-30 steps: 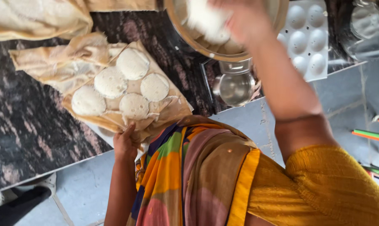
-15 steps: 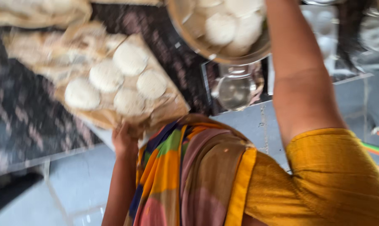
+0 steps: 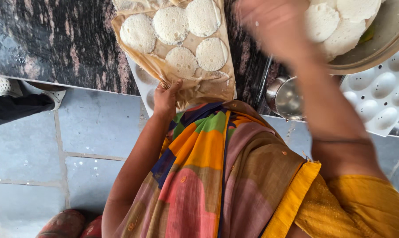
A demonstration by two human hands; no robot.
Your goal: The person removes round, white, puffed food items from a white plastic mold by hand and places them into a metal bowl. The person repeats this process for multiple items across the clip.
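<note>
No packages, labels, signs or screens show anywhere here: not on the dark stone table (image 3: 54, 44), and not on the grey tiled floor (image 3: 40, 150) below its near edge.

Five round white steamed rice cakes (image 3: 181, 37) lie flat on a thin tan cloth (image 3: 204, 86) spread over a white moulded tray (image 3: 143, 83), at the near edge of the dark stone table (image 3: 54, 44). More white cakes (image 3: 336, 26) are heaped in a round metal bowl (image 3: 375, 48), upper right.
</note>
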